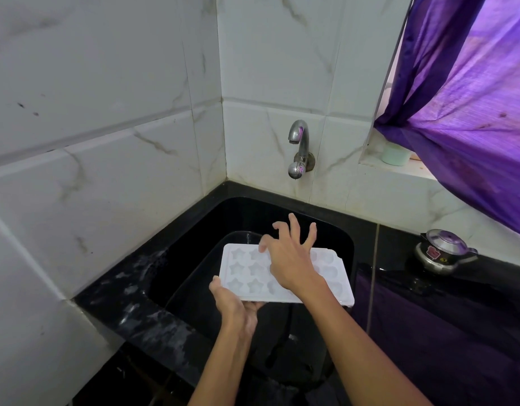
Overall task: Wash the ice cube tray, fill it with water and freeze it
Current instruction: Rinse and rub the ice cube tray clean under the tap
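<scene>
Filling most of the view, a white marble-patterned tiled wall (106,112) is seen meeting at a corner above a black countertop (428,332). A purple curtain (472,98) is draped across the upper right, over a window ledge on which a pale green cup (395,153) is set. A black sink (194,259) is sunk into the countertop below the corner, and a chrome tap (299,142) is fixed to the wall above its far edge; no running water can be made out. Near the right edge of the countertop, a small steel pot with a lid (441,250) is placed, well apart from the sink.

A white ice cube tray (244,273) with star-shaped and rounded hollows is held over the sink, roughly level and tilted slightly. Its near left corner is gripped by the left hand (235,306), the thumb laid on the top rim and the fingers curled underneath. The right hand (291,259) is spread above the middle of the tray, fingers splayed and bent, with the thumb tip touching the top near a star hollow; whether the palm is pressed on the tray cannot be told.
</scene>
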A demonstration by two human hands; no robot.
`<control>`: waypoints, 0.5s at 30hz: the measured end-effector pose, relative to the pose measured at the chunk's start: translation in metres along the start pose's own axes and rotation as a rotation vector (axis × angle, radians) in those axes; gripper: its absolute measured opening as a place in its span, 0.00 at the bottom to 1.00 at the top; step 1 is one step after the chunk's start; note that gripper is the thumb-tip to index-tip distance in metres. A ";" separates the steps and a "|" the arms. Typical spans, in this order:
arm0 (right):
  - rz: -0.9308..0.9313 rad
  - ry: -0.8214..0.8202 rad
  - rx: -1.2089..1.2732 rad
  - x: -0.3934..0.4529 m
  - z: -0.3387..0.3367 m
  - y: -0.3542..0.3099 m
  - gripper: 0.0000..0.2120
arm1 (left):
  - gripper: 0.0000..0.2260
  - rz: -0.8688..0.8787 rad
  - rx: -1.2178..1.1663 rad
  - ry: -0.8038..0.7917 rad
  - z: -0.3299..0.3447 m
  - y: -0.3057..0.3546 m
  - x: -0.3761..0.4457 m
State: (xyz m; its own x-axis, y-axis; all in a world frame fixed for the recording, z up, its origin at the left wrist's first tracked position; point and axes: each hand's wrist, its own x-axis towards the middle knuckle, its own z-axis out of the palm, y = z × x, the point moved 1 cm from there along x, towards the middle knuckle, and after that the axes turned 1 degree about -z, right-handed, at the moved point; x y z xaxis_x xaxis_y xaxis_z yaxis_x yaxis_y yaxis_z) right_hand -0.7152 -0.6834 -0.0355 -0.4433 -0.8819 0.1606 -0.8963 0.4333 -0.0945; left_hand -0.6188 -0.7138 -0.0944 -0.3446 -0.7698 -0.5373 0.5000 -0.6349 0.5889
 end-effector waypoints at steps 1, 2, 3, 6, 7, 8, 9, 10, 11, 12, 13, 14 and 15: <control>-0.016 -0.017 -0.009 0.002 0.002 -0.003 0.23 | 0.24 -0.004 -0.003 0.004 0.000 0.000 -0.001; -0.028 -0.036 -0.022 0.003 0.004 -0.005 0.23 | 0.24 -0.008 -0.006 0.009 0.000 0.000 -0.002; -0.040 -0.054 -0.035 0.004 0.006 -0.007 0.23 | 0.24 -0.009 -0.006 0.011 0.000 0.000 -0.003; -0.060 -0.089 -0.054 0.005 0.013 -0.009 0.22 | 0.23 -0.006 -0.011 0.009 -0.001 0.000 -0.005; -0.061 -0.093 -0.052 0.004 0.014 -0.009 0.22 | 0.23 -0.007 -0.013 0.007 -0.002 0.000 -0.005; -0.061 -0.093 -0.053 0.004 0.014 -0.010 0.22 | 0.24 -0.007 -0.014 0.004 -0.003 0.000 -0.005; -0.059 -0.090 -0.054 0.004 0.014 -0.010 0.21 | 0.24 -0.007 -0.011 0.000 -0.003 0.000 -0.005; -0.057 -0.087 -0.056 0.004 0.014 -0.010 0.20 | 0.24 -0.006 -0.008 -0.003 -0.003 -0.001 -0.005; -0.056 -0.084 -0.056 0.004 0.014 -0.010 0.20 | 0.24 -0.006 -0.005 -0.006 -0.003 -0.001 -0.005; -0.058 -0.085 -0.058 0.004 0.014 -0.011 0.19 | 0.24 -0.006 -0.003 -0.008 -0.004 -0.001 -0.005; -0.062 -0.088 -0.062 0.004 0.015 -0.012 0.19 | 0.23 -0.006 -0.005 -0.008 -0.004 -0.001 -0.005; -0.069 -0.094 -0.064 0.004 0.016 -0.013 0.20 | 0.23 -0.005 -0.009 -0.006 -0.005 -0.001 -0.005; -0.073 -0.097 -0.062 0.003 0.017 -0.014 0.21 | 0.23 -0.002 -0.012 -0.004 -0.006 -0.001 -0.005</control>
State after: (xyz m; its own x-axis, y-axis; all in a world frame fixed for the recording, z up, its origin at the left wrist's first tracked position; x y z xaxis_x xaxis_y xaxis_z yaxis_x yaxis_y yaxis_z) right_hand -0.7039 -0.6953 -0.0509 -0.3761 -0.9240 0.0686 -0.9266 0.3753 -0.0246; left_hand -0.6130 -0.7091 -0.0957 -0.3486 -0.7686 -0.5364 0.5090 -0.6358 0.5803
